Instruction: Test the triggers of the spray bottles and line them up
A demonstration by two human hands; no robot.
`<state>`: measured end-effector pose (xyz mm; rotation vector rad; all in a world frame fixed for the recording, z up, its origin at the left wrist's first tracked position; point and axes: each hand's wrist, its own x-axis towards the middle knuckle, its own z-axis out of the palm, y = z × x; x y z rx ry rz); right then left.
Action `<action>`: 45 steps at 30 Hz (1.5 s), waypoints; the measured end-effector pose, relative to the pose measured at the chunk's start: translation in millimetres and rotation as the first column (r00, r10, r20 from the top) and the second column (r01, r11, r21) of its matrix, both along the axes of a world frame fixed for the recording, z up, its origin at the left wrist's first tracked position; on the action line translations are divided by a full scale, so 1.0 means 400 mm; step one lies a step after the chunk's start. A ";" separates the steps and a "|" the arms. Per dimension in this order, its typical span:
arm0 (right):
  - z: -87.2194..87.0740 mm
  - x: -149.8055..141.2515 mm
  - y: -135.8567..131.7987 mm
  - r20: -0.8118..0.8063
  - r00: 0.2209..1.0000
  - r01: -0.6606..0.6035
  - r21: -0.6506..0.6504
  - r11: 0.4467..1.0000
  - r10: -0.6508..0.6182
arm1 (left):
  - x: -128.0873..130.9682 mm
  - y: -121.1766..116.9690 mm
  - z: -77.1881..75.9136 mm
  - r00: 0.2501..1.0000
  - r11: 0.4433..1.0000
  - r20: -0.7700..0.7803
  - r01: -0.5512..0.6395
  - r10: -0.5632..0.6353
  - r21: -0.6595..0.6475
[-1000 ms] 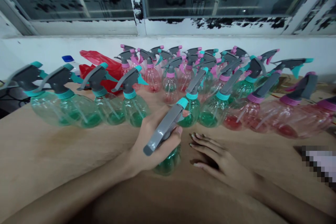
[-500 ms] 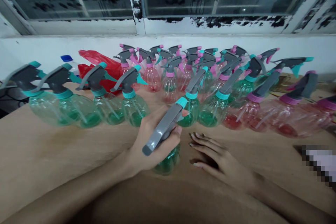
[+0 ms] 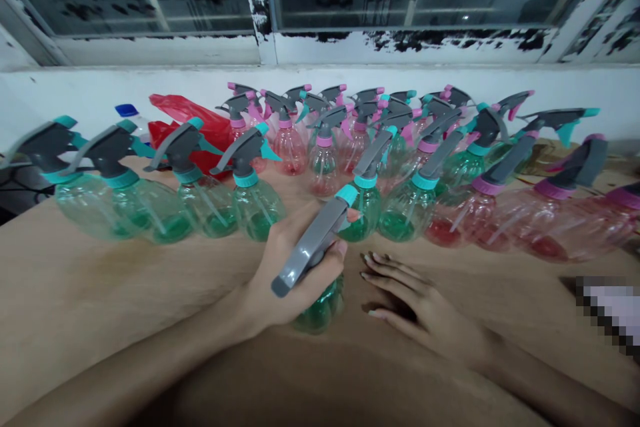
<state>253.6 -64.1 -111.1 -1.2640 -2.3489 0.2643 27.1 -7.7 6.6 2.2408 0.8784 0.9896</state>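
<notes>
My left hand (image 3: 285, 273) is wrapped round the neck of a green spray bottle (image 3: 320, 307) that stands on the brown table (image 3: 100, 293) right in front of me; its grey trigger head (image 3: 313, 245) with a teal nozzle sticks out over my fingers. Just right of that bottle, my right hand (image 3: 415, 307) lies palm down on the table with fingers stretched out, holding nothing. Behind both hands stands a row of green spray bottles (image 3: 255, 203) and pink spray bottles (image 3: 500, 213).
Several more pink and green spray bottles (image 3: 325, 153) crowd the back of the table up to the white wall. A red plastic bag (image 3: 187, 120) and a blue-capped bottle (image 3: 129, 113) sit at the back left. A blurred-out patch (image 3: 610, 313) lies at the right edge.
</notes>
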 end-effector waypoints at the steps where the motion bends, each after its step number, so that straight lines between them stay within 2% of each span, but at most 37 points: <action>1: 0.000 0.000 0.000 -0.008 1.000 -0.001 0.002 1.000 0.001 | 0.000 -0.001 0.000 1.000 1.000 -0.005 0.000 0.000 -0.003; 7: 0.001 0.000 0.000 -0.008 1.000 -0.007 -0.005 1.000 0.007 | -0.002 -0.005 0.008 0.999 0.999 -0.031 0.016 -0.017 -0.036; 13: 0.006 -0.004 -0.003 -0.003 1.000 0.009 -0.013 1.000 -0.009 | 0.001 -0.010 0.023 1.000 1.000 0.002 -0.002 0.001 0.017; 19: 0.008 -0.004 -0.003 -0.023 1.000 0.004 -0.022 1.000 -0.005 | -0.003 -0.007 0.023 1.000 1.000 0.011 0.027 -0.027 0.010; 27: 0.001 -0.002 -0.001 0.026 1.000 0.001 0.004 1.000 -0.001 | -0.008 -0.009 0.025 0.996 0.999 -0.084 0.006 -0.001 0.053; 37: 0.010 -0.005 -0.005 0.034 0.999 0.017 -0.010 1.000 -0.016 | 0.000 -0.005 0.020 0.999 0.998 0.048 -0.009 0.006 0.063; 45: 0.002 -0.003 -0.003 0.021 1.000 0.006 0.005 1.000 -0.006 | 0.002 -0.002 0.008 0.997 0.997 0.081 0.005 -0.010 0.071</action>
